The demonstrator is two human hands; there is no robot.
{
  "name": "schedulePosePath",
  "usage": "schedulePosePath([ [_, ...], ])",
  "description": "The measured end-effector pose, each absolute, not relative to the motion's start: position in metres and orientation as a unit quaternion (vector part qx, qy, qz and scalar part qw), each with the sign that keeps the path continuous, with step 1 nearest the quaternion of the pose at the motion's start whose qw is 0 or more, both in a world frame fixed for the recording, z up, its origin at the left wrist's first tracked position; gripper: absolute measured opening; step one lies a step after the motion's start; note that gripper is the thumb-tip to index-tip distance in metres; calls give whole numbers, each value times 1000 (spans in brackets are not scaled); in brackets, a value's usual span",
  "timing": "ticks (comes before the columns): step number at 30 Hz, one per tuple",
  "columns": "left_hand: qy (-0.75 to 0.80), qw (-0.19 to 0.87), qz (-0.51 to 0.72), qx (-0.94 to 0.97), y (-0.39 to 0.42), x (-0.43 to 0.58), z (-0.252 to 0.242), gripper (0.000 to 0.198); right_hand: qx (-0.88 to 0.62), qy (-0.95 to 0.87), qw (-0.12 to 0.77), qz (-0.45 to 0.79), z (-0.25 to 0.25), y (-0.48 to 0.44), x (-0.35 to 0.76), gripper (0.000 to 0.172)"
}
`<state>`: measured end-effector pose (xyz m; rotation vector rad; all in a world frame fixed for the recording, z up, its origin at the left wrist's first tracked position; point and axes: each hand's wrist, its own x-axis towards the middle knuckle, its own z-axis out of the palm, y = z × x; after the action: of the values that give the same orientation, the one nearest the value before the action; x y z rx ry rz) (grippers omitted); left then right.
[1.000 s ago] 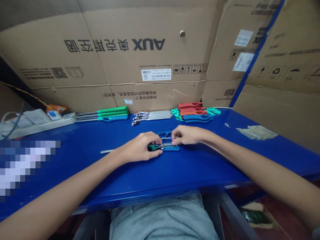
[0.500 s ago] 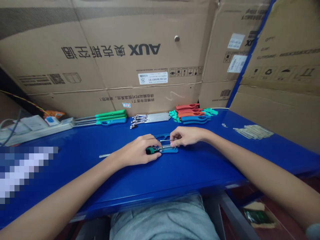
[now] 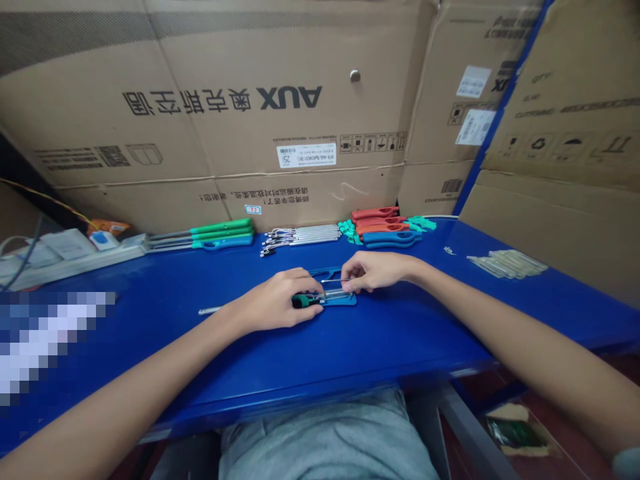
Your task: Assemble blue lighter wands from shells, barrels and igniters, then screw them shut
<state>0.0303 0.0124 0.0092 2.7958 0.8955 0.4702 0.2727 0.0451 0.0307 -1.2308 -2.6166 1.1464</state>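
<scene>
Brown cardboard cartons point(image 3: 200, 133) wall off the far side of my blue bench point(image 3: 400, 353), and my lap in grey trousers point(image 3: 325, 443) sits just below its near edge. At about 10 o'clock from my hands, a power strip point(image 3: 75, 257) lies near the bench's left end. Along the back edge, from left to right, I see three green-handled rods and one teal-handled rod point(image 3: 223, 233), a row of steel tubes point(image 3: 300, 235), a cluster of teal clips point(image 3: 349, 230), and a stack of red and blue handles point(image 3: 383, 225). Farther off at about 2 o'clock, a pile of thin clear sticks point(image 3: 507, 264) lies on the bench.

Right in front of me, a blue shell point(image 3: 340, 301) lies flat on the bench, with a dark green grip point(image 3: 301, 301) at its left end and a thin steel rod point(image 3: 333, 281) across its upper part. My left hand point(image 3: 277, 300) sits over the grip, its fingers point(image 3: 305, 281) curled closed around it. A loose silver rod point(image 3: 210, 310) sticks out at 9 o'clock from under that hand. My right hand point(image 3: 373, 272) reaches in from 3 o'clock, its fingers point(image 3: 350, 280) bent down to the shell's middle. Whether they are pinching the steel rod, I cannot tell.
</scene>
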Motion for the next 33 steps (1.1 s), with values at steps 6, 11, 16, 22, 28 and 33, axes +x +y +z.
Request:
schedulePosePath([
  [6,306,92,165,933,14,30,6,23,-439,-833,18,336,24,46,268,20],
  [11,308,96,168,931,15,30,5,24,-451,-839,19,303,21,46,265,18],
  [16,310,92,160,932,14,30,6,26,-427,-837,23,342,23,47,268,20],
  [22,305,89,158,935,14,31,8,25,-395,-836,25,380,26,50,274,23],
  [28,304,88,155,936,12,31,9,24,-384,-836,17,391,27,51,276,25],
  [33,304,91,154,936,13,31,9,25,-388,-835,16,389,29,50,276,28],
])
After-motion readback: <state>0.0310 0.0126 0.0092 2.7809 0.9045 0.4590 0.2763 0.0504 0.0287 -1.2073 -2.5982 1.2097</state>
